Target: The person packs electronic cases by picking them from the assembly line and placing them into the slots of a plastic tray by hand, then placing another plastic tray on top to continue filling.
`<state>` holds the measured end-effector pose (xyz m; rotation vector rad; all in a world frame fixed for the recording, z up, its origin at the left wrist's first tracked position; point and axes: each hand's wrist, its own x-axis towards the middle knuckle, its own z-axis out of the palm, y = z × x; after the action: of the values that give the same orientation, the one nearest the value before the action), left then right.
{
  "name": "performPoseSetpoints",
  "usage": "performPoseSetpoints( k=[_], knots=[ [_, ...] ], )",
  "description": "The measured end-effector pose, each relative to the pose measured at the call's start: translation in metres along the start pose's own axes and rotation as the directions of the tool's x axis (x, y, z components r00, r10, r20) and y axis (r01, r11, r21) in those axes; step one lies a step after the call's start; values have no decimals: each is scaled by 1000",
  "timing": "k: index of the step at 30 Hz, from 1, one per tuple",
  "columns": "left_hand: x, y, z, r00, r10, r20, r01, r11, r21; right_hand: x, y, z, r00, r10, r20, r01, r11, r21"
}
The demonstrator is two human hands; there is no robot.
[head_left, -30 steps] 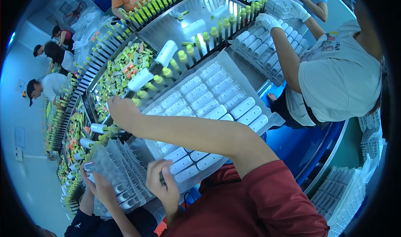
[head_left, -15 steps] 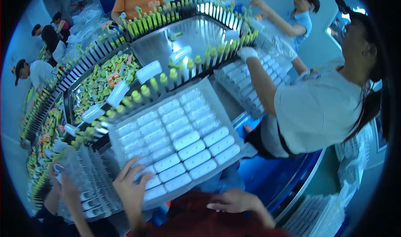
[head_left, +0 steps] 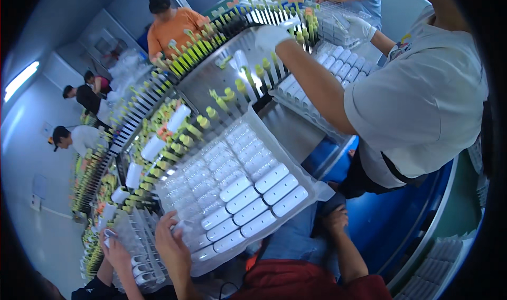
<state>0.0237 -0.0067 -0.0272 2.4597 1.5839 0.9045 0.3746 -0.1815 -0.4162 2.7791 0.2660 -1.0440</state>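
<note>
Pale wall (head_left: 26,162) off to your left. White cases (head_left: 249,212) sit right before you, in the near pockets of a clear tray (head_left: 288,151), likely to hold neat rows. Left hand (head_left: 171,242) is at the tray's left edge, fingers loosely spread, maybe steadying it; contact unclear. Right hand (head_left: 336,219) is just off its right corner, curled near your lap (head_left: 293,245), can't tell on what. Beyond the tray, yellow-green-capped posts (head_left: 202,121) curve past.

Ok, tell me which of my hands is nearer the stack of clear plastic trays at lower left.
Left: your left hand is just right of the stack; your right hand is farther off, past the clear plastic tray of white oblong pieces.
</note>
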Motion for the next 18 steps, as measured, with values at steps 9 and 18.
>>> performPoseSetpoints(
  k=[9, 18],
  knots=[
    [42, 14, -1, 993, -3, -119, -53, 880, -472, 38, 10, -6, 988, 129, 86, -146, 958, 247],
    [103, 32, 50, 972, 183, 148, -170, 981, -98, 45, 16, 4, 989, 145, 23, -146, 963, 227]
  ],
)
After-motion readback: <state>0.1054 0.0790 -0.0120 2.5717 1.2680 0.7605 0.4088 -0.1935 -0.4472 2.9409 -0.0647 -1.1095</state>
